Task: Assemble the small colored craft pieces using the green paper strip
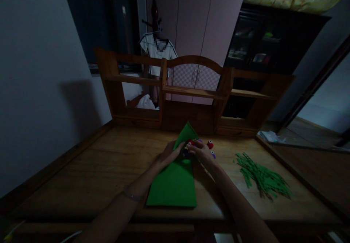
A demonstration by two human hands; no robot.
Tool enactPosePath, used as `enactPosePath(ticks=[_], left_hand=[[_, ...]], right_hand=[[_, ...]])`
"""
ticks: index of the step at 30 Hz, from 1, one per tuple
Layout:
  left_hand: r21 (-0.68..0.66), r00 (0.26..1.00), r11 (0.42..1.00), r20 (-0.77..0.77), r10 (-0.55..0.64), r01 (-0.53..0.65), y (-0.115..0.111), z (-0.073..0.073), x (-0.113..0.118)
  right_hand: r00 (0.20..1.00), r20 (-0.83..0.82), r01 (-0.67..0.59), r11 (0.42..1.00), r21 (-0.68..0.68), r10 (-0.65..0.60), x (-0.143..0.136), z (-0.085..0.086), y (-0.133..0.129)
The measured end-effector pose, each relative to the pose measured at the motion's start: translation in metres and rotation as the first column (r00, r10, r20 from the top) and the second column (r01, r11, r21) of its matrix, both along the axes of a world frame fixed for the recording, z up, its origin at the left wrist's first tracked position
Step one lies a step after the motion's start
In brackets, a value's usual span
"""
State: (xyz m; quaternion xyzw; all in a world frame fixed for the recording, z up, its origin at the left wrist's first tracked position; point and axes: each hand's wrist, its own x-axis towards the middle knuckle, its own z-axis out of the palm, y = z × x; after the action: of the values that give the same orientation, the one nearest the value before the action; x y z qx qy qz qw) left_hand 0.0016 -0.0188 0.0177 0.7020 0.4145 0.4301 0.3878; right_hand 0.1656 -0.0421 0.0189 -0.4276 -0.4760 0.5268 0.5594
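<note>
Dim wooden bench (95,170) carries green paper (172,184); left hand (169,152) pinches its raised edge, steadying it while right hand (201,151) grips colourful scissors (210,144); strips (262,179) lie aside.

Two bare forearms without sleeves, thin bracelet (130,195) on the left wrist, slim fingers, no rings visible

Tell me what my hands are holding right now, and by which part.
The left hand pinches the green paper sheet by its lifted far edge. The right hand grips a small tool with red and purple parts; where exactly cannot be told.
</note>
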Motion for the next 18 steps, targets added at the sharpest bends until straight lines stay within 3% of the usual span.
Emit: enactPosePath(ticks=[9, 18], left_hand=[[0.043, 0.999, 0.999, -0.023, -0.022, 0.023, -0.0001, 0.0014, -0.0007], [0.012, 0.999, 0.999, -0.012, 0.036, -0.036, -0.0002, -0.0006, 0.0033]], right_hand=[[0.999, 0.047, 0.008, 1.0, 0.018, -0.009, 0.0004, -0.0019, 0.0008], [0.997, 0.07, 0.014, 0.999, 0.038, -0.017, 0.0008, -0.002, 0.0013]])
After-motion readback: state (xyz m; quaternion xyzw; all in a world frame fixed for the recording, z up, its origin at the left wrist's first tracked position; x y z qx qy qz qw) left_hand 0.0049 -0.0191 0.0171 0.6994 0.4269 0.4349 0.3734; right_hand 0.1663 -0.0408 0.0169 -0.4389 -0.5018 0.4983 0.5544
